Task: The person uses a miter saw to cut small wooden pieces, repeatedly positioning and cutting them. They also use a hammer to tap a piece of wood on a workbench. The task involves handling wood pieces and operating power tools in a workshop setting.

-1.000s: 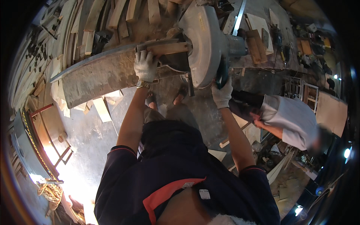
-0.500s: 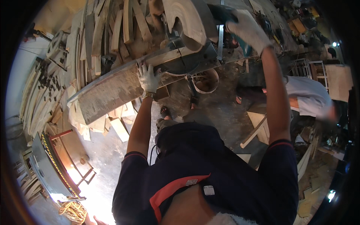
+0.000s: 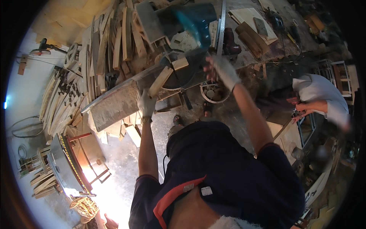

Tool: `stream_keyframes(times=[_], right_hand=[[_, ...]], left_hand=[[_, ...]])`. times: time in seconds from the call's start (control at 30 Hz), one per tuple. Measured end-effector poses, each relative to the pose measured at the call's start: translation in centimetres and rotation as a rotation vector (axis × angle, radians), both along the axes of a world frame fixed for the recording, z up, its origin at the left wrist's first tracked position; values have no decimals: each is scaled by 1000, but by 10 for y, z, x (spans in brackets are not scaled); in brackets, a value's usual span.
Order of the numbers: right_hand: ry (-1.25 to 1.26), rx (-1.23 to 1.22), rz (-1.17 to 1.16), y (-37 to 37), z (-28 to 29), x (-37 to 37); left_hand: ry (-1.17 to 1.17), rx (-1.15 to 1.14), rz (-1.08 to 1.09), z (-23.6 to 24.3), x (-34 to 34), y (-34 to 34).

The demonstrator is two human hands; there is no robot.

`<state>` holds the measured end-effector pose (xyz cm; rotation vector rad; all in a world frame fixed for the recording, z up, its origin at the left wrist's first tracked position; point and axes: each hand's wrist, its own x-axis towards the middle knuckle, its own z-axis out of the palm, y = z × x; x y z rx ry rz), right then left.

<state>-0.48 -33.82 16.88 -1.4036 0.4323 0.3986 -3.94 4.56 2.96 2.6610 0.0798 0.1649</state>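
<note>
One short wood piece (image 3: 161, 81), left of upper centre, is gripped near its lower end by the gloved left hand (image 3: 146, 104). The gloved right hand (image 3: 225, 71), at upper centre, is blurred but seems released, fingers parted. A dusty ledge (image 3: 116, 108) borders open floor (image 3: 120, 164) at lower left. The saw head (image 3: 194, 24) blocks the top centre, above a wood block (image 3: 180, 63) on the saw base (image 3: 196, 65); a bucket (image 3: 214, 102) sits below the right hand, and a co-worker (image 3: 320, 93) bends at far right.

2 wood blocks (image 3: 160, 82) at 1 saw (image 3: 187, 23) — 2 gloved hands (image 3: 146, 104).
</note>
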Motion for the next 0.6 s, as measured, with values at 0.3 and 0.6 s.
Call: stream_keyframes(times=[0.3, 0.6], right_hand=[[313, 250, -195, -43, -123, -91], [67, 468, -858, -203, -149, -73]], left_hand=[[46, -242, -526, 29, -37, -157], [-58, 177, 18, -18, 89, -186]])
